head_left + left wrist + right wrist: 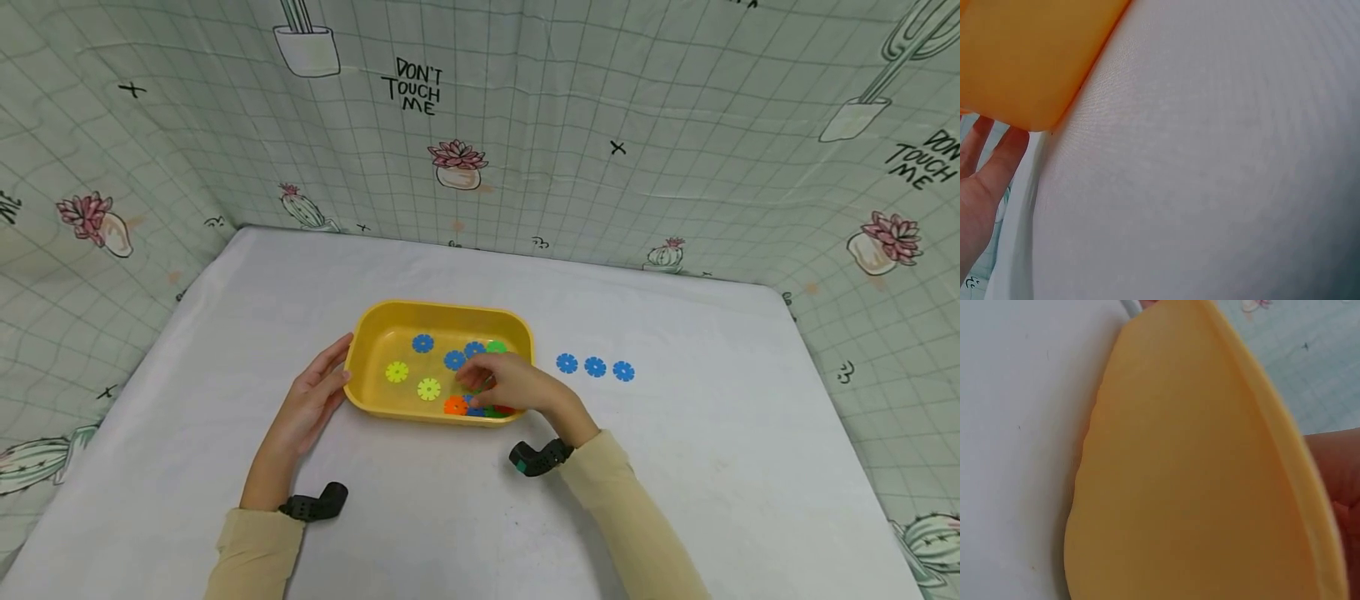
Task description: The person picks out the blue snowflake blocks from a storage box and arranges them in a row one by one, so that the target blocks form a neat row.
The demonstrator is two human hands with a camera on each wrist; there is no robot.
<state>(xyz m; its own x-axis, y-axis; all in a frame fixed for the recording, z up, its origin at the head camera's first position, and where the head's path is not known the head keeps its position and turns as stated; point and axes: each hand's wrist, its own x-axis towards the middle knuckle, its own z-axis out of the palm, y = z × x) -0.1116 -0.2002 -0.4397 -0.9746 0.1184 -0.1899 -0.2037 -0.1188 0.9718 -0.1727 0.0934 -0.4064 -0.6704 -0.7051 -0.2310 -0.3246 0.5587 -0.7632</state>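
Observation:
A yellow plastic tray (442, 312) stands on the table, holding several small notched plastic discs. My left hand (311, 404) rests against the tray's left end, its fingers fairly straight, and in the left wrist view fingers (1004, 156) touch the tray wall (1016, 69). Over the tray's right part, my right hand (513, 385) reaches in with bent fingers, thumb and fingers apart. Near its fingertips lie an orange disc (455, 405) and a blue disc (454, 360). Some discs are partly hidden beneath this hand. The tray wall (1172, 456) blocks most of the right wrist view.
Three blue discs (595, 367) lie in a row on the white tabletop (720, 467), right of the tray. Inside the tray's left half are another blue disc (423, 343) and two yellow-green discs (397, 372). A patterned cloth (540, 108) hangs behind the table and along its sides.

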